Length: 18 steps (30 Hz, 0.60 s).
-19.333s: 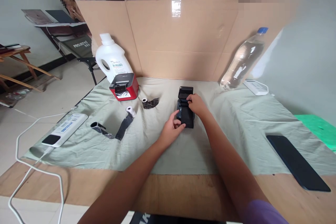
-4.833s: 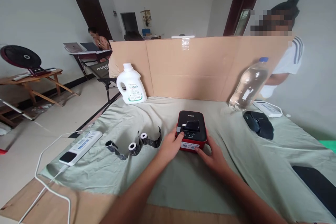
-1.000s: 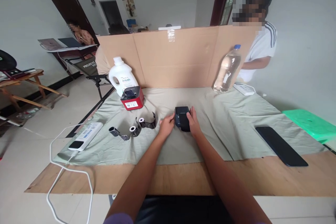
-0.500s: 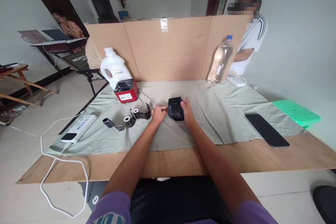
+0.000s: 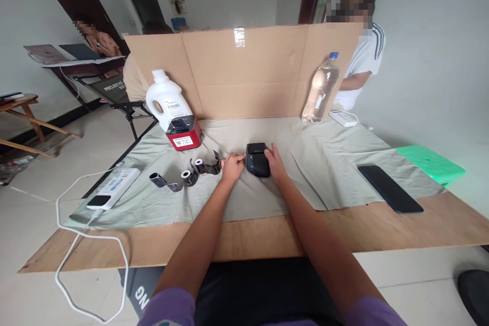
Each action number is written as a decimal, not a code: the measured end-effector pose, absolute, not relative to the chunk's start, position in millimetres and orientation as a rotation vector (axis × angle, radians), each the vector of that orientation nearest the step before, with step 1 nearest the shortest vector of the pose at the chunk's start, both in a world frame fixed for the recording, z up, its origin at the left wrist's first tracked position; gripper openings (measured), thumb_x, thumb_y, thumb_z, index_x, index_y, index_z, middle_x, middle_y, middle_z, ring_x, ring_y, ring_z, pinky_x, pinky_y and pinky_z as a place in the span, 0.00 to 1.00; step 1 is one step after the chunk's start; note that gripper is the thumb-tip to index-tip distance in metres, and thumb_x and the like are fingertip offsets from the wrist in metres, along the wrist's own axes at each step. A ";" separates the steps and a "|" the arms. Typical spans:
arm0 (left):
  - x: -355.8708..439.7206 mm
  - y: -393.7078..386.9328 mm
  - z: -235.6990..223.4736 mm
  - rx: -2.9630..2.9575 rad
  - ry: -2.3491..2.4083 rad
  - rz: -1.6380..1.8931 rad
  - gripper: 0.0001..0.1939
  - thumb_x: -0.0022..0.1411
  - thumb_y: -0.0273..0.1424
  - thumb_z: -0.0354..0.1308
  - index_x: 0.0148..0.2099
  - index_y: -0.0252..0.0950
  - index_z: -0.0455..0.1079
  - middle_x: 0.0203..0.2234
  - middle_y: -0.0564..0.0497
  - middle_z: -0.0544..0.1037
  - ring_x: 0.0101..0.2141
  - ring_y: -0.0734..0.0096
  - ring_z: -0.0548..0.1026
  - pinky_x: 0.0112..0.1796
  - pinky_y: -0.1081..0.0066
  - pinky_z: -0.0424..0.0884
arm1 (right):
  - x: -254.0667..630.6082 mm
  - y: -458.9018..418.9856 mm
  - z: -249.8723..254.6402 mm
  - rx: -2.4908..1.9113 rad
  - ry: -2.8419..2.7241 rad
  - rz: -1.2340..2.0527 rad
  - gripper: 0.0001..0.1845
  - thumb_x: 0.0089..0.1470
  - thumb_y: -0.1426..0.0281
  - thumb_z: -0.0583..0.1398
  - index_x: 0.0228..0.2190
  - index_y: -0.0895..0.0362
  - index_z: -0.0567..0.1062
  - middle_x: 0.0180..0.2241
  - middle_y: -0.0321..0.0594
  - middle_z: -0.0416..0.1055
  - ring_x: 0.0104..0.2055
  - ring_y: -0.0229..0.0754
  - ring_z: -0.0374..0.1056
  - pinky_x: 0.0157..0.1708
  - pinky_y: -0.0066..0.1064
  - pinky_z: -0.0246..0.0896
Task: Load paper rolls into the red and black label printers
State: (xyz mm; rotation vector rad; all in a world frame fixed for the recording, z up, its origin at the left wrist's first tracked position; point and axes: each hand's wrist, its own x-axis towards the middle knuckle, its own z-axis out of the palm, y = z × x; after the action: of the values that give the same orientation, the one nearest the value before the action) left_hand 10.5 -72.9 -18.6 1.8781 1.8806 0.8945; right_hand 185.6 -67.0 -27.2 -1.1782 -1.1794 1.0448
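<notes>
A small black portable printer (image 5: 257, 161) with a darker flap at its far end lies on the grey-green cloth in front of me. From its left side my left hand (image 5: 233, 167) presses against it, index fingertip at the edge and the other fingers curled. My right hand (image 5: 276, 163) grips the opposite side, with the thumb near the top edge. Left of my left hand are several black paper rolls: one (image 5: 208, 166) with a loose curling strip, one tightly wound (image 5: 188, 178), and one partly unrolled (image 5: 165, 182).
At the back left stand a white detergent jug (image 5: 168, 100) and a red-and-black box (image 5: 184, 133). A water bottle (image 5: 320, 89) leans near the cardboard screen (image 5: 244, 76). A phone (image 5: 390, 188) lies right, a white power strip (image 5: 113, 188) left. Two people are beyond the table.
The view has shifted slightly. Both hands stay at the printer's sides; the right-hand fingers have moved a little along its edge.
</notes>
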 end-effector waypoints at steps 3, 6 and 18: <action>8.5 -72.9 -15.7 1.753 1.803 0.953 0.15 0.66 0.33 0.54 0.48 0.47 0.81 0.42 0.53 0.83 0.51 0.59 0.75 0.60 0.56 0.57 | 185.4 -66.0 -27.4 -1.189 -1.026 0.957 0.33 0.57 0.52 0.54 0.58 0.57 0.64 0.55 0.51 0.73 0.58 0.49 0.69 0.61 0.44 0.59; 6.5 -73.0 -14.7 1.705 1.770 0.972 0.16 0.67 0.44 0.54 0.45 0.46 0.82 0.40 0.54 0.84 0.47 0.60 0.78 0.60 0.58 0.59 | 183.8 -66.4 -27.0 -1.172 -1.028 0.892 0.26 0.57 0.53 0.53 0.51 0.55 0.68 0.51 0.49 0.75 0.55 0.49 0.71 0.56 0.44 0.63; 6.6 -72.9 -16.6 1.698 1.728 1.023 0.22 0.61 0.48 0.62 0.53 0.45 0.78 0.44 0.49 0.83 0.49 0.58 0.78 0.60 0.57 0.61 | 187.4 -41.8 -10.0 -1.269 -1.359 0.729 0.26 0.59 0.51 0.51 0.51 0.52 0.70 0.55 0.46 0.74 0.59 0.49 0.67 0.60 0.43 0.57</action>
State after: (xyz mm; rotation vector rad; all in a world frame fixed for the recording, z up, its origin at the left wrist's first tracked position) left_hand 6.6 -72.9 -16.6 1.6984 1.7276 1.0226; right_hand 187.4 -41.8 -10.0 -1.2690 -1.3588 0.7295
